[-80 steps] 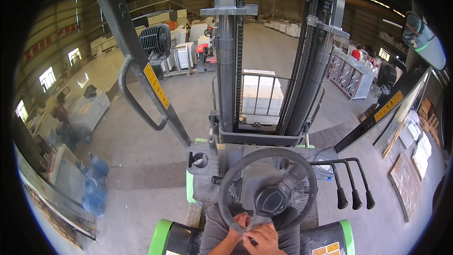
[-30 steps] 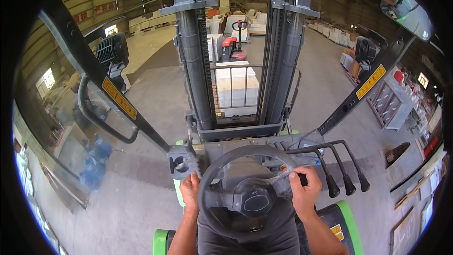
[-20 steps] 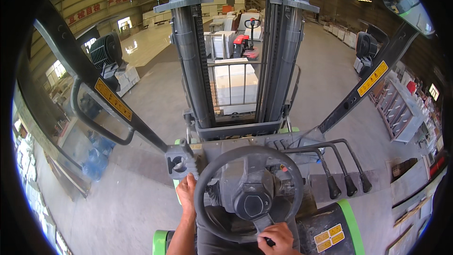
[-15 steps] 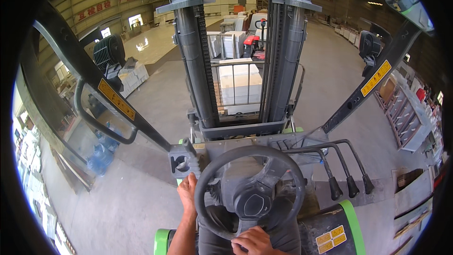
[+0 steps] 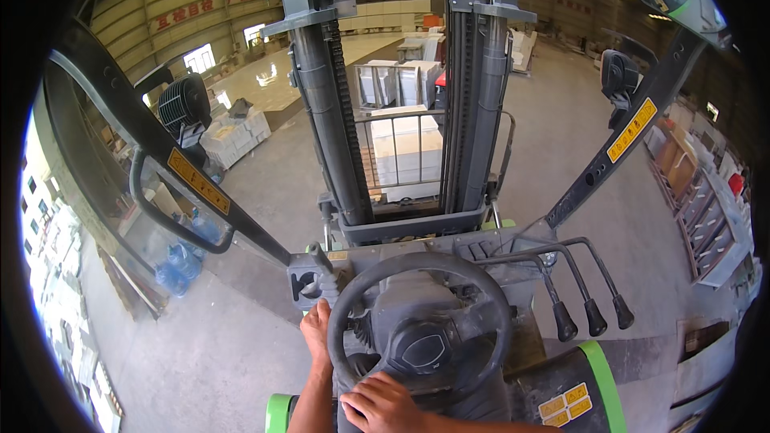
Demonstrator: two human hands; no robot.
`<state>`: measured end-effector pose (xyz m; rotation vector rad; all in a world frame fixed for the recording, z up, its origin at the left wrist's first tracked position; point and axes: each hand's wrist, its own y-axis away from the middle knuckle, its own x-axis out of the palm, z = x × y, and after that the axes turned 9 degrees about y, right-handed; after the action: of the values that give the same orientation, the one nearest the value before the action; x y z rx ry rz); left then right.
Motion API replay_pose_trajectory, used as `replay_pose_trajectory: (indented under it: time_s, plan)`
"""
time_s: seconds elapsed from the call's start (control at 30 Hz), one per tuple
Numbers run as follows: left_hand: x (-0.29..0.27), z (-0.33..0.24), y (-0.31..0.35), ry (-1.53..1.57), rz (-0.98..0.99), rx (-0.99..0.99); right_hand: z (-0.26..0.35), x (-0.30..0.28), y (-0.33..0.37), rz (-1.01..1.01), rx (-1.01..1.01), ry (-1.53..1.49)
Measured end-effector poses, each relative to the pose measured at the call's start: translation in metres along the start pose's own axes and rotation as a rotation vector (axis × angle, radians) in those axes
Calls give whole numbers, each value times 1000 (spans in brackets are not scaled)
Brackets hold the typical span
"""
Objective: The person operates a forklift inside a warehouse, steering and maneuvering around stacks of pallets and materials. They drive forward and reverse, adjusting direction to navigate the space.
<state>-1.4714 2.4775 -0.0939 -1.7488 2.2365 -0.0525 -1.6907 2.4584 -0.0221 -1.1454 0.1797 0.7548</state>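
Observation:
I sit at a black steering wheel of a forklift. My right hand has its fingers curled over the wheel's lower left rim; whether a knob lies under the palm is hidden. My left hand is closed beside the wheel's left side, just below the grey upright lever on the dash; whatever it grips cannot be made out. To the right of the wheel stand three bent control levers with black knobs, untouched. Beyond the dash rises the mast, with a pale block-shaped load behind the load guard.
Blue plastic jugs stand on the floor at left, with a pale stack farther off. Wrapped pallets lie ahead past the load. A wooden rack lines the right side. Black cab posts flank the view.
My right hand has moved left along the bottom, and the wheel has turned clockwise. Left hand stays put. The hall has shifted rightward behind the mast, mostly hiding a red machine.

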Motion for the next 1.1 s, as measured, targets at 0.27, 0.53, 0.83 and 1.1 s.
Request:
replay_pose_trajectory:
  time_s: [0.27, 0.53, 0.83, 1.1]
  plan:
    - [27, -9, 3, 34, 22, 0, -27, 4, -42, -46, -36, 37]
    - [56, -12, 20, -46, 1, -18, -54, -27, -30, -33, -63, -16]
    - [30, -32, 15, -26, 23, 7, -50, 0, -64, 3, -99, -4]
    - [20, -7, 4, -78, -10, -20, -28, 10, -37, 3, -64, -15]
